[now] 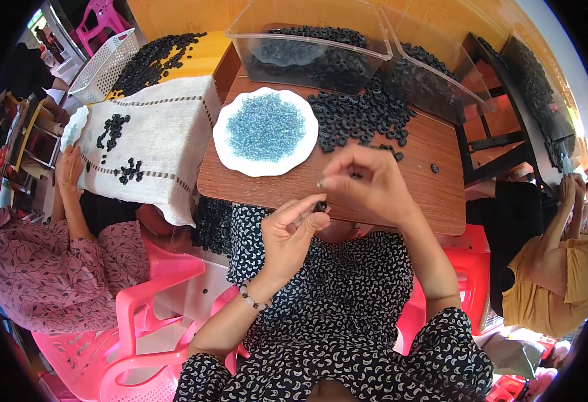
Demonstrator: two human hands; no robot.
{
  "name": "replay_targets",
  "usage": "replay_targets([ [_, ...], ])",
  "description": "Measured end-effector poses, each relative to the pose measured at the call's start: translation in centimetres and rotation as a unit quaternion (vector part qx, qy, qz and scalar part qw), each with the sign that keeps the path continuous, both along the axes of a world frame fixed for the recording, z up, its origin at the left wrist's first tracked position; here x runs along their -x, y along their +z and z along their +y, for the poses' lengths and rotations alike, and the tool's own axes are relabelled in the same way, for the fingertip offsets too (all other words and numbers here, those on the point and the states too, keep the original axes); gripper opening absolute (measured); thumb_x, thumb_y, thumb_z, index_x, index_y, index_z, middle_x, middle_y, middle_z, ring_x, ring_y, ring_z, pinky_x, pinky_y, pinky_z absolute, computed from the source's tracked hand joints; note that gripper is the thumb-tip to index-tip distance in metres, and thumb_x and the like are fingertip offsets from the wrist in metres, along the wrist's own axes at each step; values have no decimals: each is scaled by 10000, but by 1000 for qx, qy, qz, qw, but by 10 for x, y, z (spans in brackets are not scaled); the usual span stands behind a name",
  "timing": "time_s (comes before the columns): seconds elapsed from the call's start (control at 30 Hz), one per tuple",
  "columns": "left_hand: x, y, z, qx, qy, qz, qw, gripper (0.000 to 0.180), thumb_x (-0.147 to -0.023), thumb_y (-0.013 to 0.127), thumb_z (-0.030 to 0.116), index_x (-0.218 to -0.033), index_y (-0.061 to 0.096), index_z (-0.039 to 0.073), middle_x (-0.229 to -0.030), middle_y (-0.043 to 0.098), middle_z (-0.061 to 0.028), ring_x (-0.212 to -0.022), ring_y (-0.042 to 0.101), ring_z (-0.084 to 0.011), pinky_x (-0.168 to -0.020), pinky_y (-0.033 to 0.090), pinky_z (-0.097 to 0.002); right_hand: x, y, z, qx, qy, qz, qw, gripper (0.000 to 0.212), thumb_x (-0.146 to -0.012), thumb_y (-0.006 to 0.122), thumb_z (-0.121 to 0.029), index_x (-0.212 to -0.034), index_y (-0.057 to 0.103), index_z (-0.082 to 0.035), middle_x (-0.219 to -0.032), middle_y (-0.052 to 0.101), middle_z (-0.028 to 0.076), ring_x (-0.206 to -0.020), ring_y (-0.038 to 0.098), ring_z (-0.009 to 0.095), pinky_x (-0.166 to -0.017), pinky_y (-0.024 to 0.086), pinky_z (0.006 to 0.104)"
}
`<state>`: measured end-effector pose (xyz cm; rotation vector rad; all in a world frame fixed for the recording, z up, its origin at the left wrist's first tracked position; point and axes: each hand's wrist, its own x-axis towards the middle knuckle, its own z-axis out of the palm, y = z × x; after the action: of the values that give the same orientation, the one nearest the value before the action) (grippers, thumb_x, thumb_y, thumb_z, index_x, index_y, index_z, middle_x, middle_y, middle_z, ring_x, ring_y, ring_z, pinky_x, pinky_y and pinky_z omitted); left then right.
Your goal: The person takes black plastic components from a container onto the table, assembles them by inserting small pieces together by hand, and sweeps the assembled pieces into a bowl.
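Above the near edge of the brown wooden table [434,204], my left hand [286,238] pinches a small black ring-like piece [320,207] between thumb and fingertips. Just over it, my right hand [378,184] is closed in a pinch on a tiny pale bit [319,183], too small to name. Another dark piece [355,175] shows against the right hand's curled fingers. Beyond my hands sits a white scalloped plate [221,141] heaped with small clear-blue beads [266,127]. To its right spreads a pile of black pieces [361,117] like the one I hold.
Two clear plastic bins [307,41] with black pieces stand at the table's back. On the left is a cloth-covered table [167,127] with a few pieces, beside a person [59,268]. Another person [555,281] works at a dark table on the right. Pink chairs [133,315] are close by.
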<state>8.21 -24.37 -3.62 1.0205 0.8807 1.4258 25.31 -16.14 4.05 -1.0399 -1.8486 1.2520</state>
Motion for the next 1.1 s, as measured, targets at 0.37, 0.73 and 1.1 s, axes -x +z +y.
replay_targets([
  [0.37,-6,-5,-6,-40,-2,81,996,287,-889,770,106,-1149,734,-10,-1013,722,-86,-849,662,-98,-725,518,-213,-25,-1,-39,-229,-1,-23,973,134,-788,790,-35,-910,744,-69,-866,718,45,-797,616,217,-736,474,315],
  [0.73,-10,-6,-7,-39,-10,100,994,280,-900,765,125,-1135,731,-23,-978,718,-75,-833,647,-101,-735,507,-226,-25,-9,-51,-339,23,-72,938,256,-734,761,57,-962,753,-58,-943,697,65,-860,646,244,-746,517,336],
  [1.1,-13,-8,-8,-12,-58,16,998,325,-957,703,154,-1212,684,-47,-1024,680,-95,-811,689,-132,-747,559,-231,-51,-17,-40,-135,-22,-39,990,196,-919,702,-95,-1104,736,-42,-975,725,97,-868,662,199,-774,509,322],
])
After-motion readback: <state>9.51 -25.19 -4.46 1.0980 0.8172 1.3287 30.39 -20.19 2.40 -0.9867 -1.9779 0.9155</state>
